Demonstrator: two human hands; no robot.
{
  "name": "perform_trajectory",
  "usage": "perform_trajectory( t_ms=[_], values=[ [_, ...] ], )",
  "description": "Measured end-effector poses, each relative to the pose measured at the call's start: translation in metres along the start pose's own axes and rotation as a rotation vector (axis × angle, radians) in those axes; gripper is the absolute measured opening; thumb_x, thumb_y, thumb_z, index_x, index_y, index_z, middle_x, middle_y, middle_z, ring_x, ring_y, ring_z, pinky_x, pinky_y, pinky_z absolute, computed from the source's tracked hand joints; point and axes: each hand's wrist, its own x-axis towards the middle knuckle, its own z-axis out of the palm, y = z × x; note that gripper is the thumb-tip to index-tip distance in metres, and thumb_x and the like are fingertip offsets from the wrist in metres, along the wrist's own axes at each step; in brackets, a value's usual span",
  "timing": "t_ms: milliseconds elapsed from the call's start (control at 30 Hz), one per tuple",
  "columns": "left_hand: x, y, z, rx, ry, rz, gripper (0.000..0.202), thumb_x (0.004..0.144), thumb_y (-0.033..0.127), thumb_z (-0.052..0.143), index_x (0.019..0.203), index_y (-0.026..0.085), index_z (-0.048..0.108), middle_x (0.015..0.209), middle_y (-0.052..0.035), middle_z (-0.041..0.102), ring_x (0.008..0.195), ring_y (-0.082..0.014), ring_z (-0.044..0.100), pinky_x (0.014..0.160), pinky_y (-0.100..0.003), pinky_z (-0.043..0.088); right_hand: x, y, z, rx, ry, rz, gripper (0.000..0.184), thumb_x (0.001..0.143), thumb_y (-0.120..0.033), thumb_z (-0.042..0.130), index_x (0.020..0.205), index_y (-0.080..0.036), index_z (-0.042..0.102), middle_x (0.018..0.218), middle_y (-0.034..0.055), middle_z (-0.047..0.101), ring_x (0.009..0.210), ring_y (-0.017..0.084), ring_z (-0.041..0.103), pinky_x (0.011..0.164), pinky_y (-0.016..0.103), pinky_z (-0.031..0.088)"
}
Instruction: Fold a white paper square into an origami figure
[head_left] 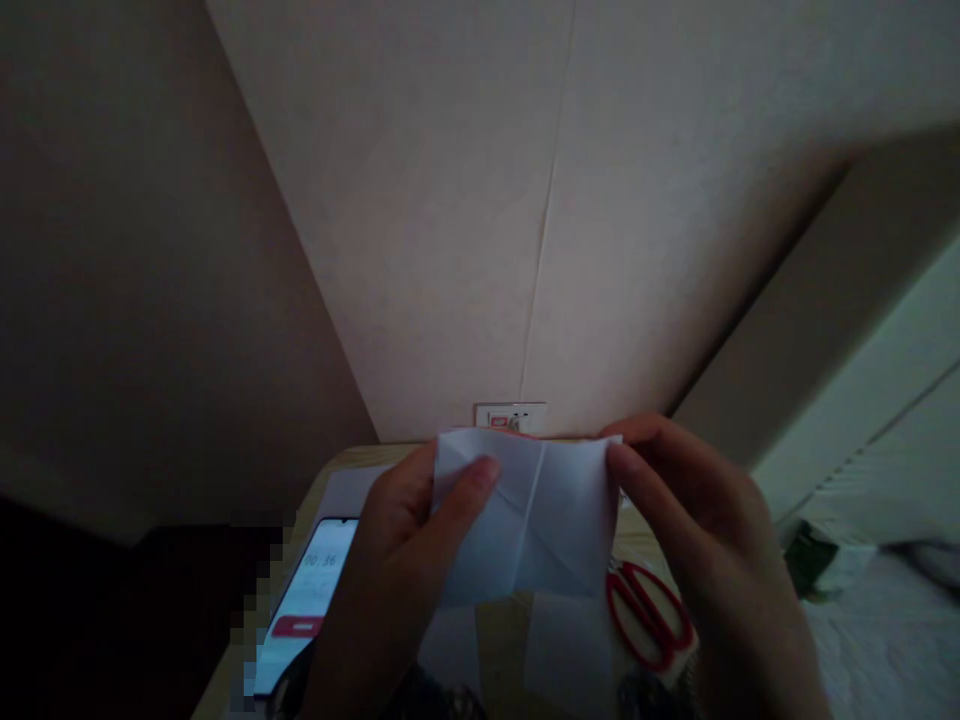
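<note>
In the lower centre of the frame, above the counter (501, 625), your left hand (390, 580) pinches the left edge of the creased white paper (540, 520) and your right hand (697, 530) grips its right edge. I think it is best to hold both edges level and press evenly.

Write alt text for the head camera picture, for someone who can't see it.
The left hand and right hand hold a creased white paper by its side edges above a wooden table. Red scissors lie on the table below the right hand; a lit phone lies at left.
</note>
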Motion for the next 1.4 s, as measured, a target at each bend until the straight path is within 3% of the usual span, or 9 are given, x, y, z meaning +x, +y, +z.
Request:
perform_trajectory(
  t_ms=[267,433,600,767,900,1033,1133,1167,1400],
  values=[
    [0.002,-0.007,0.000,-0.007,0.017,0.067,0.037,0.089,0.050,0.070,0.067,0.021,0.070,0.054,0.0027,0.055,0.047,-0.0123,0.049,0.043,-0.022,0.035,0.001,0.004,-0.003,0.026,0.027,0.003,0.021,0.092,-0.030,0.072,0.072,-0.027,0.066,0.065,-0.0046,0.065,0.061,0.014,0.060,0.054,0.024,0.042],
    [0.005,-0.011,0.004,-0.024,0.071,0.161,0.048,0.084,0.052,0.078,0.055,0.022,0.055,0.051,0.0047,0.045,0.047,-0.0106,0.042,0.042,-0.022,0.031,0.001,0.005,-0.005,0.021,0.033,0.011,0.022,0.092,-0.035,0.074,0.072,-0.028,0.068,0.065,-0.0020,0.065,0.060,0.017,0.059,0.053,0.028,0.041],
    [0.007,-0.013,0.002,0.096,0.058,0.166,0.044,0.094,0.047,0.062,0.058,0.023,0.053,0.052,0.0052,0.036,0.051,-0.0136,0.038,0.046,-0.025,0.027,0.002,0.006,-0.005,0.000,0.059,-0.002,0.022,0.091,-0.035,0.074,0.071,-0.027,0.068,0.066,-0.0023,0.065,0.063,0.017,0.060,0.055,0.027,0.041],
    [0.008,-0.014,0.005,0.369,0.221,0.425,0.040,0.094,0.028,0.055,0.056,0.024,0.043,0.051,0.0067,0.038,0.048,-0.0123,0.036,0.050,-0.029,0.027,0.003,0.006,-0.004,0.007,0.031,-0.005,0.022,0.091,-0.033,0.074,0.071,-0.027,0.068,0.065,-0.0031,0.065,0.061,0.015,0.058,0.054,0.025,0.042],
    [0.009,-0.017,0.007,0.539,0.276,0.588,0.038,0.092,0.021,0.054,0.057,0.025,0.040,0.049,0.0076,0.043,0.047,-0.0123,0.043,0.051,-0.030,0.029,0.003,0.005,-0.002,0.012,0.040,0.001,0.024,0.093,-0.030,0.070,0.070,-0.025,0.066,0.062,-0.0035,0.061,0.059,0.014,0.056,0.051,0.024,0.040],
    [0.005,-0.016,0.008,0.538,0.347,0.568,0.039,0.093,0.022,0.053,0.058,0.026,0.037,0.052,0.0068,0.049,0.051,-0.0140,0.053,0.055,-0.030,0.034,0.002,0.003,-0.001,0.068,0.034,0.015,0.020,0.091,-0.032,0.074,0.073,-0.026,0.069,0.064,-0.0033,0.064,0.060,0.014,0.060,0.052,0.023,0.044],
    [0.001,-0.012,0.008,0.514,0.351,0.569,0.035,0.093,0.021,0.053,0.060,0.026,0.044,0.052,0.0081,0.047,0.049,-0.0135,0.052,0.055,-0.029,0.035,-0.001,0.002,0.000,0.229,-0.066,0.111,0.006,0.087,-0.033,0.079,0.089,-0.029,0.076,0.077,-0.0023,0.075,0.068,0.017,0.067,0.056,0.024,0.050],
    [0.000,-0.011,0.009,0.509,0.352,0.565,0.034,0.093,0.021,0.053,0.061,0.026,0.046,0.051,0.0085,0.046,0.048,-0.0131,0.051,0.054,-0.029,0.035,-0.002,0.001,0.001,0.286,-0.126,0.151,0.011,0.085,-0.035,0.081,0.095,-0.031,0.077,0.084,-0.0014,0.078,0.070,0.017,0.069,0.055,0.024,0.052],
    [-0.004,-0.006,0.010,0.416,0.329,0.498,0.035,0.092,0.027,0.058,0.059,0.024,0.051,0.049,0.0080,0.046,0.046,-0.0123,0.047,0.051,-0.029,0.031,-0.007,0.003,0.007,0.472,-0.254,0.358,0.011,0.081,-0.036,0.085,0.089,-0.028,0.084,0.080,0.0006,0.082,0.076,0.021,0.077,0.064,0.028,0.060]
  ],
)
